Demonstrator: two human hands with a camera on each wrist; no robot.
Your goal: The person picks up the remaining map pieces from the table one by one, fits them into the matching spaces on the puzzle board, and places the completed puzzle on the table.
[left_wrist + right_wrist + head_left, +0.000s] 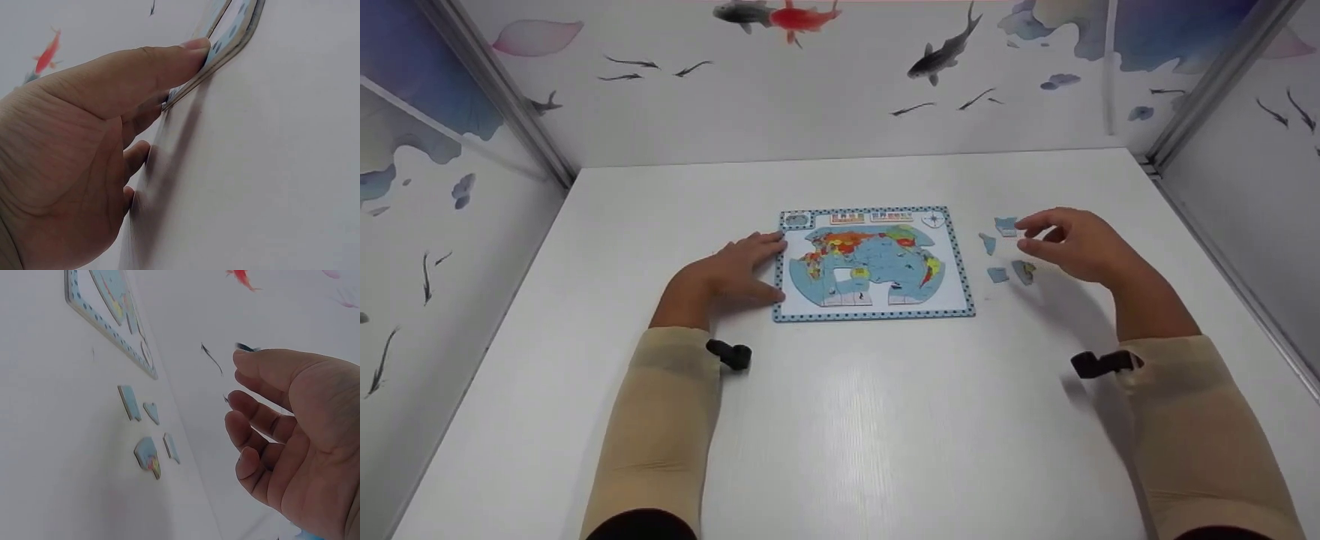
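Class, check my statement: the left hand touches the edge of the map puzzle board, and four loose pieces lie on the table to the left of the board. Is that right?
Not quite: the four loose pieces lie to the right of the map puzzle board, as the head view shows. The left hand does touch its edge.

Bright head view, dimmer greyish wrist views, soft shadows on tabletop (840, 435)
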